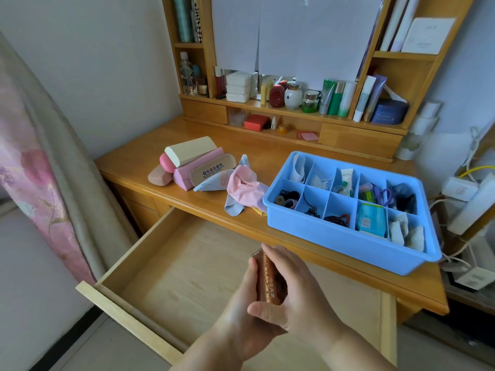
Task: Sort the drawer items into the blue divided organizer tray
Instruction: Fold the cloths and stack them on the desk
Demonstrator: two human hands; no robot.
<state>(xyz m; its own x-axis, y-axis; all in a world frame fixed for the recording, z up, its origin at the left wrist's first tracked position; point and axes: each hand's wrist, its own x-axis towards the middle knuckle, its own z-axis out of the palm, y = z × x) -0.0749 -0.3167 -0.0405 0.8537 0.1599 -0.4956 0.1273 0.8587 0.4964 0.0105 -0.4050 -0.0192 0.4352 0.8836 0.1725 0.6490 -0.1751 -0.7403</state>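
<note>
Both my hands hold a small brown patterned case (pixel 268 280) above the open wooden drawer (pixel 171 263), whose bottom shows bare. My left hand (pixel 241 311) cups it from the left and below. My right hand (pixel 292 285) wraps over it from the right, thumb under its near end. The blue divided organizer tray (pixel 345 245) sits on the desk to the upper right, with hair ties, tubes, packets and other small items in its compartments.
On the desk left of the tray lie several glasses cases (pixel 187 164) and pink and blue cloths (pixel 241 186). Cosmetics line the back shelf (pixel 294 97). A curtain (pixel 40 170) hangs at the left. Cables and a power strip (pixel 460 188) sit at the right.
</note>
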